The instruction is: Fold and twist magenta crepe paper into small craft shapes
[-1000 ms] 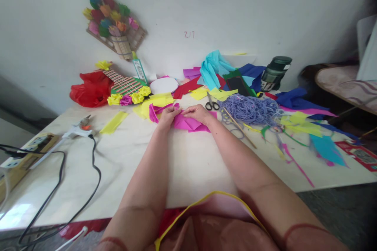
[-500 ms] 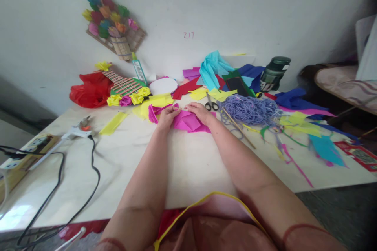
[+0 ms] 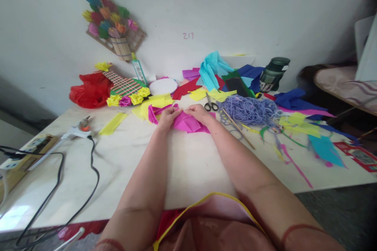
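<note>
Both my hands work a sheet of magenta crepe paper [image 3: 188, 124] at the far middle of the white table [image 3: 188, 164]. My left hand [image 3: 167, 117] pinches the paper's left part, fingers closed on it. My right hand [image 3: 199, 113] grips the top right edge, fingers curled over the paper. The sheet bunches up into a fold between the two hands. More magenta paper [image 3: 153, 112] sticks out to the left of my left hand.
Scissors [image 3: 211, 104] lie just behind my right hand, beside purple yarn [image 3: 250, 110] and a wooden stick [image 3: 238, 127]. Yellow strip [image 3: 113, 123], glue gun [image 3: 77, 129] with black cord [image 3: 94, 164] and power strip [image 3: 17, 157] at left. Coloured paper scraps [image 3: 303, 125], dark jar [image 3: 273, 73], red bag [image 3: 90, 90].
My right hand has shifted slightly back and left along the paper's top edge, and the magenta sheet has bunched up higher between the hands. My left hand has hardly moved.
</note>
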Action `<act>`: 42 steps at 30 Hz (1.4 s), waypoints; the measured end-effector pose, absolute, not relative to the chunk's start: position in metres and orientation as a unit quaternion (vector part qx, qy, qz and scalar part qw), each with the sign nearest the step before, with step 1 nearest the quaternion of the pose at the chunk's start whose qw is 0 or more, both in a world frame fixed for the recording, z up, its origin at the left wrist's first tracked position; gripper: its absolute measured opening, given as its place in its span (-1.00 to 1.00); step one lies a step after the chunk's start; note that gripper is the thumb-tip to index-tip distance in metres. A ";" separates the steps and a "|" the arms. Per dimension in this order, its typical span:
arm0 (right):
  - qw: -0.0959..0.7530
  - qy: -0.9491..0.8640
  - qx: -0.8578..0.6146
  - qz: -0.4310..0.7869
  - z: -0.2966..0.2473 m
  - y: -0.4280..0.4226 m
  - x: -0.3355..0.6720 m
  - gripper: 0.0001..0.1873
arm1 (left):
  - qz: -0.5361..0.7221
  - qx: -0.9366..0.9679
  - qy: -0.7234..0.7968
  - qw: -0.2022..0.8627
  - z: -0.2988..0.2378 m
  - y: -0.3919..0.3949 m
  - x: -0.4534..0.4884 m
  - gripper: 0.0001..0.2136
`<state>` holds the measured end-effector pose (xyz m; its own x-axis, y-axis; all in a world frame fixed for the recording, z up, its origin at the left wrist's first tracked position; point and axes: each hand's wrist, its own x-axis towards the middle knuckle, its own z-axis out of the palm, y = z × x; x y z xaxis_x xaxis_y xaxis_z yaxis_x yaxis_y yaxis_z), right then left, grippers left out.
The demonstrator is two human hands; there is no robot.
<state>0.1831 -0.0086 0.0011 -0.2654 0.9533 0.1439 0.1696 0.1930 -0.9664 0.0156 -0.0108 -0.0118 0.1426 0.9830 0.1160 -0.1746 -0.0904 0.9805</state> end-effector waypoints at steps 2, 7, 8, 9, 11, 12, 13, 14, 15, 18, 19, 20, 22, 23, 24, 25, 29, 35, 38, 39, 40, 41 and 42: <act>0.423 -0.646 -0.432 0.465 0.002 -0.009 0.183 -0.70 | 0.521 0.512 0.380 0.567 -0.011 -0.012 0.015 -0.71; 0.427 -0.654 -0.430 0.453 0.004 -0.010 0.183 -0.75 | 0.524 0.506 0.383 0.568 -0.012 -0.012 0.014 -0.72; 0.428 -0.657 -0.431 0.448 0.004 -0.009 0.183 -0.77 | 0.521 0.508 0.385 0.567 -0.012 -0.011 0.014 -0.72; 0.428 -0.660 -0.431 0.442 0.004 -0.009 0.183 -0.78 | 0.518 0.513 0.389 0.564 -0.012 -0.011 0.014 -0.72; 0.426 -0.669 -0.433 0.428 0.002 -0.007 0.184 -0.82 | 0.515 0.529 0.401 0.543 -0.012 -0.010 0.014 -0.71; 0.426 -0.674 -0.434 0.420 0.002 -0.006 0.184 -0.83 | 0.515 0.538 0.411 0.525 -0.012 -0.010 0.014 -0.70; 0.426 -0.677 -0.436 0.413 0.001 -0.005 0.184 -0.84 | 0.516 0.548 0.420 0.507 -0.012 -0.010 0.014 -0.70; 0.426 -0.679 -0.437 0.408 0.001 -0.005 0.184 -0.84 | 0.517 0.555 0.427 0.492 -0.012 -0.010 0.014 -0.70; 0.426 -0.681 -0.437 0.405 0.001 -0.004 0.184 -0.84 | 0.517 0.562 0.430 0.483 -0.012 -0.010 0.014 -0.69; 0.428 -0.684 -0.435 0.399 0.003 -0.005 0.183 -0.83 | 0.507 0.575 0.430 0.478 -0.012 -0.010 0.014 -0.68; 0.429 -0.685 -0.434 0.399 0.003 -0.006 0.183 -0.83 | 0.504 0.576 0.432 0.478 -0.011 -0.011 0.014 -0.68; 0.428 -0.684 -0.433 0.401 0.004 -0.006 0.183 -0.83 | 0.502 0.575 0.436 0.477 -0.011 -0.011 0.015 -0.68; 0.423 -0.678 -0.435 0.416 0.005 -0.008 0.182 -0.83 | 0.505 0.570 0.447 0.470 -0.010 -0.011 0.015 -0.69; 0.420 -0.673 -0.436 0.425 0.005 -0.008 0.183 -0.82 | 0.510 0.567 0.451 0.464 -0.009 -0.012 0.015 -0.69; 0.416 -0.668 -0.439 0.433 0.005 -0.009 0.183 -0.82 | 0.517 0.565 0.454 0.456 -0.009 -0.012 0.015 -0.70; 0.413 -0.664 -0.442 0.439 0.005 -0.009 0.184 -0.81 | 0.524 0.563 0.457 0.446 -0.008 -0.012 0.016 -0.70; 0.405 -0.653 -0.469 0.436 0.005 -0.009 0.189 -0.74 | 0.541 0.561 0.467 0.418 -0.005 -0.012 0.016 -0.70; 0.410 -0.662 -0.473 0.412 0.004 -0.007 0.189 -0.75 | 0.517 0.566 0.467 0.442 -0.008 -0.011 0.015 -0.68; 0.418 -0.654 -0.460 0.432 0.004 -0.007 0.188 -0.73 | 0.512 0.563 0.485 0.431 -0.010 -0.010 0.014 -0.69; 0.423 -0.649 -0.454 0.440 0.004 -0.007 0.188 -0.72 | 0.519 0.557 0.485 0.429 -0.010 -0.009 0.015 -0.69; 0.428 -0.644 -0.448 0.449 0.004 -0.007 0.188 -0.71 | 0.529 0.550 0.480 0.432 -0.009 -0.010 0.015 -0.69; 0.434 -0.638 -0.444 0.455 0.003 -0.007 0.188 -0.71 | 0.538 0.542 0.471 0.441 -0.009 -0.010 0.015 -0.69; 0.437 -0.635 -0.441 0.460 0.003 -0.007 0.188 -0.71 | 0.545 0.535 0.459 0.455 -0.009 -0.010 0.016 -0.69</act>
<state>0.1880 -0.0075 0.0031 -0.2290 0.9620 0.1489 0.1594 0.1880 -0.9692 0.0156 -0.0104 -0.0087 -0.0141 0.9861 0.1655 -0.0045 -0.1656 0.9862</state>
